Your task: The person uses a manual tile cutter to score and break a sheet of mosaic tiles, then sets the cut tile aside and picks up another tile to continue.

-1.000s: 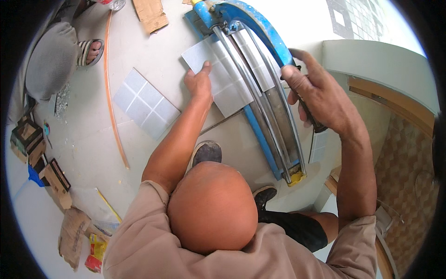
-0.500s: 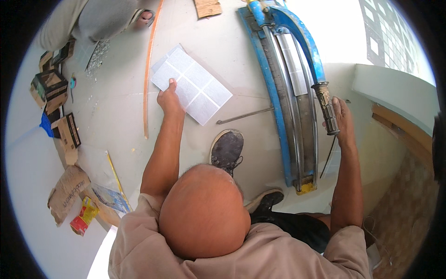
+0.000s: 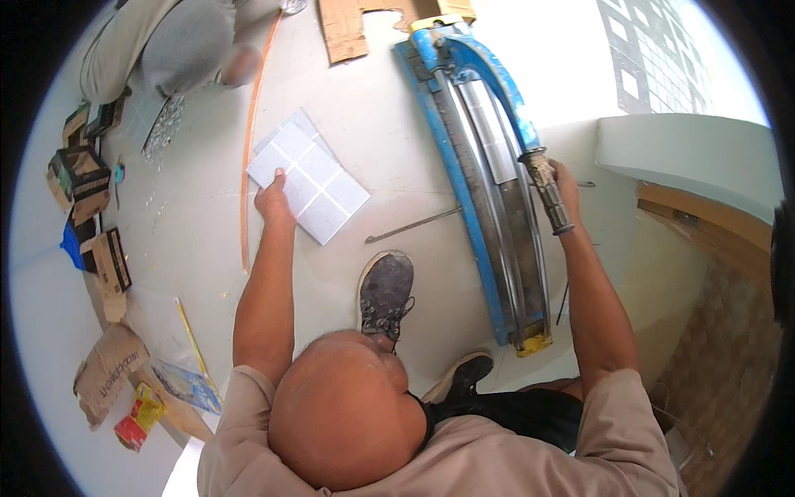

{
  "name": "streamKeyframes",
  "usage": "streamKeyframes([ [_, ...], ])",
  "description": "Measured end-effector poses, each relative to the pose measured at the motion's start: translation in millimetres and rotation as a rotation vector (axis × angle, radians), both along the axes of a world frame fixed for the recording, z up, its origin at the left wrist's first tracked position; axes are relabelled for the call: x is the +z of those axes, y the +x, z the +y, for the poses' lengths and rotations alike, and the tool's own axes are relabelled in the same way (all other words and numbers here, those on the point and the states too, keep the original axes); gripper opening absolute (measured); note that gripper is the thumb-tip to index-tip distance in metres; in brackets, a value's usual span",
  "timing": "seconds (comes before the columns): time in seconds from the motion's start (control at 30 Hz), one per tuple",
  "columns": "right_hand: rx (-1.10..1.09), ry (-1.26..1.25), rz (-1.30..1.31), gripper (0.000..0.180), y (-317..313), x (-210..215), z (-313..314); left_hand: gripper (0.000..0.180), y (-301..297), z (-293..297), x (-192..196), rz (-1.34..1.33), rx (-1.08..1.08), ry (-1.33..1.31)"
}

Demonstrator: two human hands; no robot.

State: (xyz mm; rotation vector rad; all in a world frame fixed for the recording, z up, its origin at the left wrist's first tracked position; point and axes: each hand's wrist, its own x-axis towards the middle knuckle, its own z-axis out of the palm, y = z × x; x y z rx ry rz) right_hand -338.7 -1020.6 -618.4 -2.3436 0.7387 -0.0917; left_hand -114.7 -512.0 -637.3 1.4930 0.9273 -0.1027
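Observation:
My left hand [image 3: 275, 197] is closed on the near left edge of a pale grey tile [image 3: 319, 184] with white grid lines, its thumb on top. Another pale tile [image 3: 308, 123] shows partly beneath it. To the right stands a blue tile cutter [image 3: 455, 178] with two metal rails. Its black ribbed handle [image 3: 548, 195] hangs over the right rail. My right hand [image 3: 566, 186] is just right of this handle and partly behind it; its fingers are mostly hidden. A narrow piece of grid-patterned tile [image 3: 490, 132] lies on the cutter bed between the rails.
A metal rod [image 3: 414, 224] sticks out left of the cutter. An orange strip [image 3: 248, 182] runs along the floor. Cardboard boxes [image 3: 83, 178] and a yellow-red packet [image 3: 139, 417] line the left wall. Another person's leg [image 3: 186, 50] is at the upper left. A low ledge [image 3: 679, 153] stands at right.
My right hand has moved left, from beside the handle to partly behind it. My left hand still holds the tile. The whole view has shifted, bringing more cardboard in at the top.

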Motion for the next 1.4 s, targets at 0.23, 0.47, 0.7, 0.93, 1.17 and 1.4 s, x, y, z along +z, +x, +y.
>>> streamKeyframes([
  [0.23,0.086,-0.025,-0.007,0.05,42,-37,3,0.059,5,13,5,-0.028,-0.179,0.227],
  [0.47,-0.131,0.413,0.123,0.049,60,-27,6,0.048,-14,5,34,-0.101,-0.49,0.661],
  [0.7,-0.274,0.889,0.174,0.041,-2,24,-45,0.026,-26,10,23,-0.209,-0.451,0.532],
  [0.93,-0.345,0.631,0.262,0.032,-146,77,-103,0.023,-58,32,16,-0.166,-0.406,0.49],
  [1.17,-0.542,0.653,0.359,0.038,-302,84,-90,0.016,-58,62,-22,-0.283,-0.582,0.777],
  [1.4,-0.701,0.756,0.428,0.035,-326,50,-80,0.104,-37,-21,0,0.162,-0.588,0.917],
])
